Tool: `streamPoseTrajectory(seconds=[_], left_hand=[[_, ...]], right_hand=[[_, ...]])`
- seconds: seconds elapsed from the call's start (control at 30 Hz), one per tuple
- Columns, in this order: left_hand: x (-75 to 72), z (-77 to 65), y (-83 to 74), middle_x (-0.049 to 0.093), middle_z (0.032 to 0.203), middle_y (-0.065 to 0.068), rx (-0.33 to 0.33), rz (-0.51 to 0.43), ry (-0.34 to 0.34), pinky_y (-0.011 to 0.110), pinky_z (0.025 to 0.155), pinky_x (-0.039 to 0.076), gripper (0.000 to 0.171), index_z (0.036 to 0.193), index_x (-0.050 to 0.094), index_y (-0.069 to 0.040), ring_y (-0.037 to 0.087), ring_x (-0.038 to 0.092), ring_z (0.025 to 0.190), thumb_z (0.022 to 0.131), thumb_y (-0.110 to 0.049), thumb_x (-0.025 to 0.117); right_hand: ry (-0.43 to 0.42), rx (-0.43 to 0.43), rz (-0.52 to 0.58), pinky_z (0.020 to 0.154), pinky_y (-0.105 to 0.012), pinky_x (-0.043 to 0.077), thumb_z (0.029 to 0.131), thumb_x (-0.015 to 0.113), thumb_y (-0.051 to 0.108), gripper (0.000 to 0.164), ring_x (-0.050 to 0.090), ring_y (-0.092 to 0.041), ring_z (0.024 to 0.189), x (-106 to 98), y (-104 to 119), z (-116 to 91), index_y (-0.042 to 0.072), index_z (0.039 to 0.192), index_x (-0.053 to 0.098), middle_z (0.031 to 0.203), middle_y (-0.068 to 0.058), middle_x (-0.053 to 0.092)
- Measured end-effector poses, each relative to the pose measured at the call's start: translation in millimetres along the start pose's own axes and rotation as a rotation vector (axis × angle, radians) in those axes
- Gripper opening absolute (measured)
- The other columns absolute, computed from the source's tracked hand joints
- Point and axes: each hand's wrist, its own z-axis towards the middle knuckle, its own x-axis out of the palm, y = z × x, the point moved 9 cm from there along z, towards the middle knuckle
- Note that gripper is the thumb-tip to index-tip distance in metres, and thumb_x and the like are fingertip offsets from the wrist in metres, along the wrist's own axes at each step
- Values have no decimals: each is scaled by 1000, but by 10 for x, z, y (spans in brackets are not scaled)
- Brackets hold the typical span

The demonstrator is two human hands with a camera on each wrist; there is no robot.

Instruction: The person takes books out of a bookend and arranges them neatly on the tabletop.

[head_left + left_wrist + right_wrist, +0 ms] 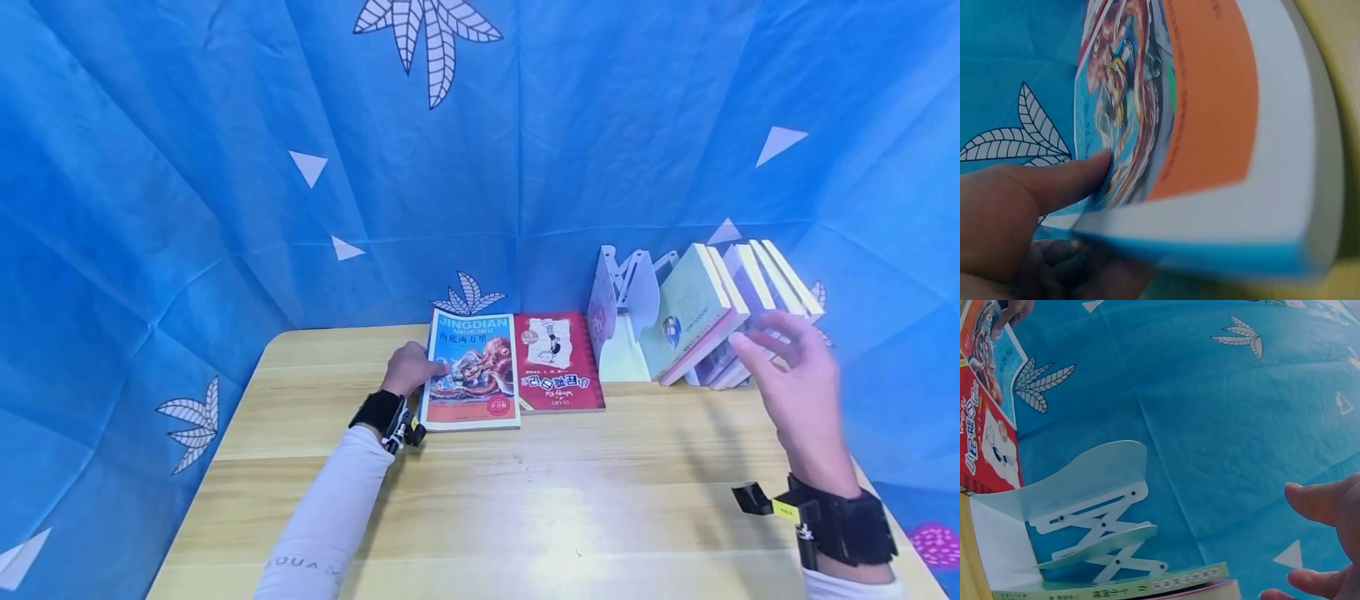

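Observation:
My left hand (410, 368) grips the left edge of a paperback with an octopus cover (472, 371); in the left wrist view its thumb (1079, 181) lies on the cover and the other fingers are under the spine side. Beside that book, a red diary book (558, 362) lies face up, its lettering upside down in the head view. My right hand (806, 392) hovers at the right with fingers spread and nothing in them, near several leaning books (693, 308). These stand in a white expandable bookend rack (626, 342), whose crossed metal bars show in the right wrist view.
The light wooden table (555, 500) meets a blue cloth backdrop (450, 183) with leaf and triangle prints along its back and sides. The rack's left plate (602, 304) stands close to the red book's right edge. Bands with small cameras circle both wrists.

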Motion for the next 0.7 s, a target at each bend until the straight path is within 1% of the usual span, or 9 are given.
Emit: streamPoseTrajectory(seconds=[0.07,0.13,0.23,0.3,0.4,0.47,0.53,0.63,0.7], left_hand=[[-19,-9,14,64,67,5,-12,41,1,27,49,45,29,81,66,-6,19,63,58,89,-28,82],[-38,-17,9,57,63,3,-20,81,1,27,48,44,36,75,58,-9,20,61,56,88,-31,82],[-66,-25,-16,54,66,4,-37,127,-6,28,48,43,40,76,53,-10,21,58,58,88,-34,83],[-78,-36,-33,55,70,6,-48,144,-12,29,49,43,39,80,56,-8,22,57,60,88,-35,83],[-83,-47,-38,54,73,7,-66,159,-15,29,51,42,39,84,56,-7,22,56,61,89,-36,82],[-85,-48,-41,50,71,6,-64,173,-21,30,52,39,40,81,54,-8,22,52,61,89,-36,82],[-87,-45,-42,44,70,4,-53,188,-26,30,54,35,42,79,51,-9,21,47,62,90,-37,81],[-82,-45,-36,38,71,4,-34,216,-37,31,57,31,44,80,49,-9,22,43,64,90,-38,80],[-86,-55,-42,42,76,6,-13,244,-57,32,60,34,43,85,52,-7,24,46,68,90,-40,80]], right_hand=[[8,20,-16,100,-18,47,101,66,38,60,51,-11,136,34,-26,16,22,155,45,163,-4,39],[32,37,-40,99,-20,49,102,65,42,65,48,-19,143,73,-56,30,23,159,39,165,-8,37],[74,56,-67,90,-19,49,101,63,46,75,44,-33,148,132,-95,46,22,163,30,168,-13,32],[98,62,-87,87,-20,48,101,63,49,80,41,-39,150,170,-113,60,20,165,24,170,-15,30],[120,70,-91,97,-38,56,101,62,50,86,38,-44,151,228,-135,76,16,167,19,172,-16,25],[133,75,-82,106,-57,52,101,61,51,89,36,-47,151,270,-149,84,13,167,16,173,-17,21],[142,81,-63,111,-69,43,102,60,50,90,34,-49,151,309,-162,90,11,167,13,173,-19,19],[146,91,-37,111,-71,42,103,59,49,89,35,-50,150,355,-180,105,10,167,12,172,-22,18],[144,93,-29,111,-71,42,104,58,47,87,36,-51,149,380,-188,120,9,167,12,172,-23,20]])
